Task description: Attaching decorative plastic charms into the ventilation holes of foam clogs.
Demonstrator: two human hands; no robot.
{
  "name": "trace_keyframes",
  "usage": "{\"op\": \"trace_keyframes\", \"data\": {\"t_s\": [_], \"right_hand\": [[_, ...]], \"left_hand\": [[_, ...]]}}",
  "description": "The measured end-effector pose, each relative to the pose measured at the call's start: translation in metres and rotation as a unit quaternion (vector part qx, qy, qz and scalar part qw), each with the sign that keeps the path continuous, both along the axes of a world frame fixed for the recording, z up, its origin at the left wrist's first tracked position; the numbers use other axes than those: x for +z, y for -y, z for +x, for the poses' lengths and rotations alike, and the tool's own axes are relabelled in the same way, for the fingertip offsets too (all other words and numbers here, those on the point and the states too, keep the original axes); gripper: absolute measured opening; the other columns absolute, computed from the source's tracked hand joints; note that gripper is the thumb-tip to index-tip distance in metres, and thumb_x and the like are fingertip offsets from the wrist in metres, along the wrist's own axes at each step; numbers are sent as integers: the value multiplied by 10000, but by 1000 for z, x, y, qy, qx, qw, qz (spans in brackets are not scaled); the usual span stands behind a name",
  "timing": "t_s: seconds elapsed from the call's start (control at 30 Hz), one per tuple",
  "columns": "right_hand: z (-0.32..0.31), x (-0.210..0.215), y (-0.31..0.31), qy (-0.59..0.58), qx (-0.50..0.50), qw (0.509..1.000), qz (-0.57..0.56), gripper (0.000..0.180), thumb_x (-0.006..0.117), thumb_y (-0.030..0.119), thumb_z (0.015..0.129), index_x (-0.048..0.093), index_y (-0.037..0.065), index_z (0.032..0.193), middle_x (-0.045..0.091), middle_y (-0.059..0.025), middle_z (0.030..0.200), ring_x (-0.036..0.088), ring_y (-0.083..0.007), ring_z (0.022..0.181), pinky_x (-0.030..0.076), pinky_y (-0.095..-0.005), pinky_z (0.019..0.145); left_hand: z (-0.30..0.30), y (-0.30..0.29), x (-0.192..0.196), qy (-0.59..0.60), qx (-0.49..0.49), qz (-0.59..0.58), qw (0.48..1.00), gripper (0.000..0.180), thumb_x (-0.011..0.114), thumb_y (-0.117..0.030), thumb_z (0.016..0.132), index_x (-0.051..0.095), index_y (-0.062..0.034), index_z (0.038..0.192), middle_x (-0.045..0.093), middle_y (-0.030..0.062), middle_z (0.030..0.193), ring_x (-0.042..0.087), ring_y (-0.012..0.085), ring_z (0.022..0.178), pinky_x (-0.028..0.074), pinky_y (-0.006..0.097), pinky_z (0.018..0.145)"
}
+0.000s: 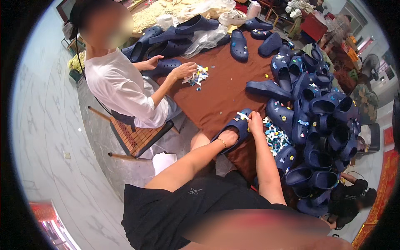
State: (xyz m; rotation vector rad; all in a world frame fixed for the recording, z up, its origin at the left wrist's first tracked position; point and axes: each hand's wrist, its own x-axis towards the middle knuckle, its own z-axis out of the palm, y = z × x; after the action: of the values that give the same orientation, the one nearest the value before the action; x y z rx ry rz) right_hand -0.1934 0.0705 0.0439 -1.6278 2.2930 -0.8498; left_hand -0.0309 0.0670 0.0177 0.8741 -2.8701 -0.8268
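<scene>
A navy foam clog with holes in its upper is tilted over the near edge of the cloth. My left hand reaches inside its foot opening and holds it; the fingers are hidden in the shoe. At the clog's toe my right hand is closed, fingertips pressed together against the upper. Right beside those fingertips a white shoe charm stands on the clog. What the right fingers pinch is too small to make out. Close by on the right lies a pile of small white, blue and green charms.
Many navy clogs are heaped on the right of the brown cloth. More clogs and a clear plastic bag lie at the far side. On the left a seated person handles a charm pile.
</scene>
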Motion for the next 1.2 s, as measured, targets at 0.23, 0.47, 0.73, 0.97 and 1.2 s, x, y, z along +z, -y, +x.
{"op": "trace_keyframes", "data": {"t_s": [0.23, 0.47, 0.73, 0.97, 1.2], "right_hand": [[9, 8, -7, -65, 49, 994, -72, 366, 551, -37, 630, 511, 58, 981, 503, -147, 977, 472, -315, 921, 395, -371, 795], [13, 5, -5, -165, 136, 976, -28, 421, 516, -14, 668, 483, 44, 1084, 489, -112, 1112, 443, -287, 1031, 383, -369, 854], [7, -5, -14, -198, 39, 978, -44, 166, 456, 14, 723, 511, -15, 877, 517, -169, 955, 506, -321, 893, 423, -375, 770], [-33, 12, 19, -54, 139, 982, 117, 179, 667, 79, 568, 539, 29, 682, 563, -159, 736, 548, -325, 779, 435, -386, 669], [-17, -18, 2, -90, -18, 992, -84, 77, 519, 89, 689, 508, 15, 674, 538, -189, 693, 526, -363, 677, 419, -429, 630]], "left_hand": [[0, 0, -7, -27, -4, -21, 999, 233, 411, -148, 723, 593, -21, 654, 594, 202, 752, 579, 331, 703, 457, 411, 650], [-1, 0, -8, -36, 9, -53, 998, 231, 417, -158, 721, 591, -27, 645, 595, 187, 711, 582, 316, 684, 461, 400, 635], [-3, 1, -12, -29, 0, -24, 999, 247, 426, -165, 710, 613, -26, 627, 598, 193, 719, 585, 327, 683, 464, 406, 652], [-3, -1, -19, -32, 15, -28, 999, 226, 424, -156, 710, 596, -31, 633, 591, 200, 744, 576, 338, 687, 455, 419, 647], [-10, 2, -21, 16, 28, -52, 998, 257, 427, -180, 702, 637, -31, 709, 606, 187, 794, 600, 298, 747, 477, 390, 677]]}}
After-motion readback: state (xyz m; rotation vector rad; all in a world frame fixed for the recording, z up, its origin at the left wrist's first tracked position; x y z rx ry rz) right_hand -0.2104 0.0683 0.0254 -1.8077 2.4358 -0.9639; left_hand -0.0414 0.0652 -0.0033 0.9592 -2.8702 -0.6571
